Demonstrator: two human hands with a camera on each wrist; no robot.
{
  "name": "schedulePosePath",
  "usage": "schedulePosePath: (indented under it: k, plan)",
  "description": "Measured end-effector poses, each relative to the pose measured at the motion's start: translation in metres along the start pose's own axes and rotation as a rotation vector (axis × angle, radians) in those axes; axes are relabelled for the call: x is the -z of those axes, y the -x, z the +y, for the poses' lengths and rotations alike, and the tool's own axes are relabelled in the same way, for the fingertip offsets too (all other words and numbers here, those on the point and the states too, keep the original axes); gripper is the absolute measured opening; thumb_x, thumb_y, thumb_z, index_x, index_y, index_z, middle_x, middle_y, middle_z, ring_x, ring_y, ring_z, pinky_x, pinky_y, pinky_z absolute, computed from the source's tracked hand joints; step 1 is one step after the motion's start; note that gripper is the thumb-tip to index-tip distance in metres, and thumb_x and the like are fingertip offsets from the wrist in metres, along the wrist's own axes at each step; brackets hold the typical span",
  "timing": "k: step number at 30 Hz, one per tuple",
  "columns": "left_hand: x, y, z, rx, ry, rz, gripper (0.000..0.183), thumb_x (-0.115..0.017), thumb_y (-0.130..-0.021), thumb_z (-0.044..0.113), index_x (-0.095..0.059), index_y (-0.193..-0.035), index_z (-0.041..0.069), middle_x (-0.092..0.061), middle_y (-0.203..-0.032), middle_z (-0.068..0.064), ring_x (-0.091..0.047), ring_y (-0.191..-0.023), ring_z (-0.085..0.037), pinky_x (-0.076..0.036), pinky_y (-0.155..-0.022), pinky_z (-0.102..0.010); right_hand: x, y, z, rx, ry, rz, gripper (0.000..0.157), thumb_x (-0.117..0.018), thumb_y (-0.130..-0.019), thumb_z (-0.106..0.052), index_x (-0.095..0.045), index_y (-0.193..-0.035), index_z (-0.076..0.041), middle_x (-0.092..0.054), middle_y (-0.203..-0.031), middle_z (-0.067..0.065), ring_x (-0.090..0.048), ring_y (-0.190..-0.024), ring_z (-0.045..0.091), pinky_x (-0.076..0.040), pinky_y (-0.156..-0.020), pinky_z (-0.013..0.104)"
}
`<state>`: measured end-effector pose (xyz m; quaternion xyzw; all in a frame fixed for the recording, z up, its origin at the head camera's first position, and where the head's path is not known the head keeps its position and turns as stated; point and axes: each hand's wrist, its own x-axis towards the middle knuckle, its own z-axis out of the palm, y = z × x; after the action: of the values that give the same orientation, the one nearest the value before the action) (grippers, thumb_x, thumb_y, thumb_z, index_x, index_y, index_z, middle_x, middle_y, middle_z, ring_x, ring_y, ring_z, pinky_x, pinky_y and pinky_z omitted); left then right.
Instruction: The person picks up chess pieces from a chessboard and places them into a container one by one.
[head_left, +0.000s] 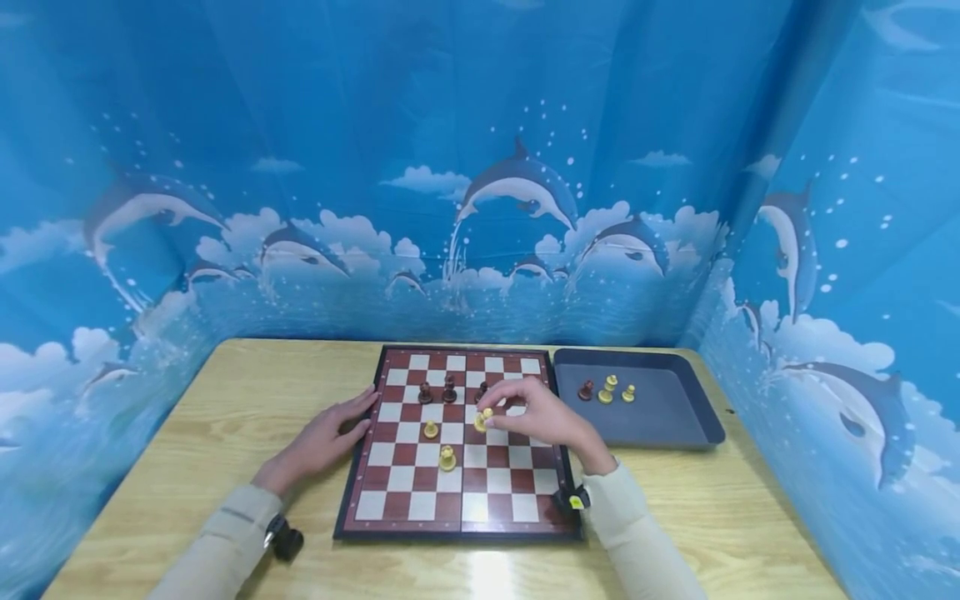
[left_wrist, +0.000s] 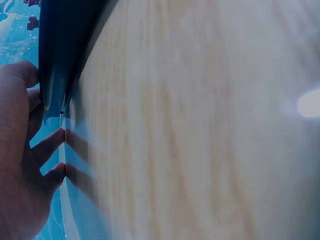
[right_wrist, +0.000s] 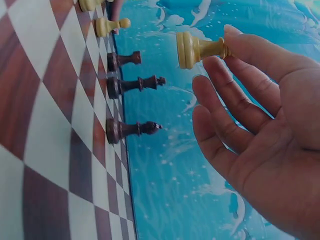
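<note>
My right hand pinches a yellow chess piece by its top between thumb and index finger, over the right half of the chessboard. The fingers hide the piece's head; its wide base shows in the right wrist view, held off the board, while the other fingers are spread. At the board's left edge, my left hand lies with its fingertips at the frame. On the board stand a dark rook, a dark king and a dark bishop. Nearer are a yellow pawn and a taller yellow piece.
Right of the board, a dark grey tray holds a dark chess piece, a tall yellow piece and a yellow pawn. Behind the wooden table hangs a blue dolphin curtain, which also runs along both sides.
</note>
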<state>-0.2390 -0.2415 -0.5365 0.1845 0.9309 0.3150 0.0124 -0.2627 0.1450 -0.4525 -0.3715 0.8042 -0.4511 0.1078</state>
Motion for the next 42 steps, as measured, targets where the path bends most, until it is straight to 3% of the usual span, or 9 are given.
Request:
schedulePosePath:
  k: [5,14,20,24,31,36,42]
  plan:
    - [0.001,0.0,0.002,-0.006,0.007,0.0,0.055,-0.049,-0.108,0.034,-0.036,-0.158,0.013,-0.027,-0.166,-0.011,-0.034,-0.147,-0.044,-0.031,-0.117,-0.064,0.01,0.004,0.0,0.0,-0.001,0.02,0.017,-0.074,-0.095,-0.018,-0.077,-0.112,-0.018,-0.074,-0.114,0.002,-0.067,-0.096,0.014,-0.057,-0.08,0.037]
    - [0.0,0.001,0.002,-0.005,0.02,0.005,0.055,-0.05,-0.108,0.033,-0.036,-0.157,0.013,-0.028,-0.166,-0.01,-0.033,-0.148,-0.043,-0.031,-0.118,-0.063,0.035,0.02,-0.001,-0.051,0.029,0.114,0.019,-0.072,-0.096,-0.016,-0.077,-0.114,-0.011,-0.074,-0.109,0.002,-0.065,-0.089,0.016,-0.056,-0.072,0.032]
    - [0.0,0.002,0.0,-0.023,-0.001,0.014,0.055,-0.049,-0.108,0.034,-0.037,-0.157,0.013,-0.029,-0.166,-0.011,-0.035,-0.147,-0.044,-0.031,-0.117,-0.064,0.054,0.032,0.004,-0.077,0.054,0.194,0.018,-0.073,-0.095,-0.014,-0.077,-0.113,-0.013,-0.074,-0.108,0.002,-0.067,-0.096,0.017,-0.059,-0.084,0.031]
    - [0.0,0.003,0.0,-0.033,-0.005,0.023,0.054,-0.049,-0.108,0.033,-0.037,-0.157,0.012,-0.03,-0.165,-0.012,-0.036,-0.147,-0.044,-0.032,-0.117,-0.064,0.065,0.04,0.009,-0.085,0.072,0.234,0.02,-0.073,-0.096,-0.016,-0.076,-0.115,-0.008,-0.075,-0.108,0.005,-0.069,-0.098,0.023,-0.06,-0.086,0.037]
    - [0.001,0.006,0.001,-0.045,0.006,0.03,0.054,-0.05,-0.108,0.031,-0.038,-0.156,0.01,-0.031,-0.164,-0.015,-0.037,-0.145,-0.045,-0.033,-0.116,-0.065,0.079,0.055,0.014,-0.167,0.065,0.289,0.021,-0.072,-0.096,-0.015,-0.075,-0.115,-0.007,-0.073,-0.116,0.012,-0.071,-0.086,0.025,-0.059,-0.065,0.032]
    - [0.0,0.006,0.0,-0.034,0.008,0.027,0.054,-0.05,-0.108,0.031,-0.038,-0.157,0.012,-0.03,-0.165,-0.013,-0.037,-0.146,-0.044,-0.033,-0.117,-0.064,0.087,0.062,0.018,-0.195,0.039,0.302,0.02,-0.072,-0.096,-0.019,-0.074,-0.115,-0.01,-0.075,-0.103,0.014,-0.07,-0.074,0.02,-0.053,-0.051,0.031]
    - [0.0,0.004,-0.001,-0.028,0.01,0.012,0.055,-0.049,-0.108,0.034,-0.036,-0.158,0.013,-0.029,-0.166,-0.01,-0.036,-0.147,-0.042,-0.032,-0.118,-0.063,0.097,0.073,0.023,-0.219,0.053,0.345,0.022,-0.071,-0.097,-0.017,-0.073,-0.117,-0.007,-0.076,-0.104,0.017,-0.073,-0.084,0.019,-0.06,-0.06,0.031]
